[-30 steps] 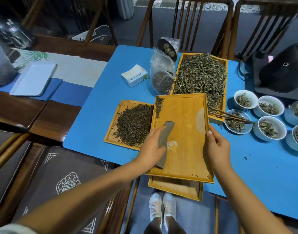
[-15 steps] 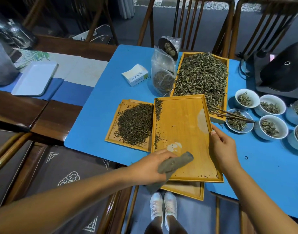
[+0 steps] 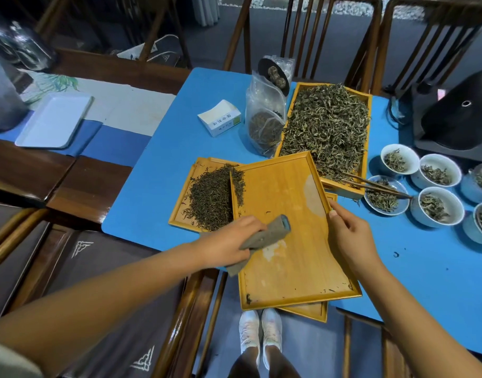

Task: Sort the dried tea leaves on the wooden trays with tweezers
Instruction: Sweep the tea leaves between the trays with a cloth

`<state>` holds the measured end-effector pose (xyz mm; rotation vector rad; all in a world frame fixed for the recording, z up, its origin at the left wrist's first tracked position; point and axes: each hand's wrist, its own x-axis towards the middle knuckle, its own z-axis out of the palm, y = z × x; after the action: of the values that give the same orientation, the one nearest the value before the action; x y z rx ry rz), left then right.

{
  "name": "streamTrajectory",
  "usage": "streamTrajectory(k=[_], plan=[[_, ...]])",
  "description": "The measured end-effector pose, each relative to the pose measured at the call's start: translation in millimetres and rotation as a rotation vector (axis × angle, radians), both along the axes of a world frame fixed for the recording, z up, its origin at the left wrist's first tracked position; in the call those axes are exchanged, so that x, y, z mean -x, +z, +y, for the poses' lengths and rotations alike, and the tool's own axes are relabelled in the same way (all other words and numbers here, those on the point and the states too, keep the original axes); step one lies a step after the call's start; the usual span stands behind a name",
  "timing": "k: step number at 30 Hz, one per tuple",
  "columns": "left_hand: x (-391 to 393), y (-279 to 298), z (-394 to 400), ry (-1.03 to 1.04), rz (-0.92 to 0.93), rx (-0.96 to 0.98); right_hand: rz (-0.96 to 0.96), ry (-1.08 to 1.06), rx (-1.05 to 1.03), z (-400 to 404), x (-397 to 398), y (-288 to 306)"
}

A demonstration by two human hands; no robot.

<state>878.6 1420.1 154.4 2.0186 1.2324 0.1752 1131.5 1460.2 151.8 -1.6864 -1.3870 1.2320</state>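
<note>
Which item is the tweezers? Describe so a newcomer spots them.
Start at the blue table, then the far tray heaped with pale green leaves. The tweezers lie across its near right corner, reaching over a small bowl: two thin brown sticks, the only tool there.

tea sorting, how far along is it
Done: dark leaves piled on the left tray; several white bowls hold portions. In hand: the left hand wipes the nearly bare middle tray with a grey cloth while the right hand steadies its edge. Left: the heaped green leaves; the tweezers lie unused.
</note>
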Motion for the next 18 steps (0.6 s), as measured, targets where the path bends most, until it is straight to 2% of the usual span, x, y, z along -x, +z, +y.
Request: streamTrajectory(k=[5, 18], plan=[[17, -6, 28, 0.073, 0.051, -0.110, 0.002, 0.032, 0.003, -3, 5, 2], [37, -24, 64, 0.217, 0.205, -0.235, -0.081, 0.102, -0.004, -14, 6, 6]])
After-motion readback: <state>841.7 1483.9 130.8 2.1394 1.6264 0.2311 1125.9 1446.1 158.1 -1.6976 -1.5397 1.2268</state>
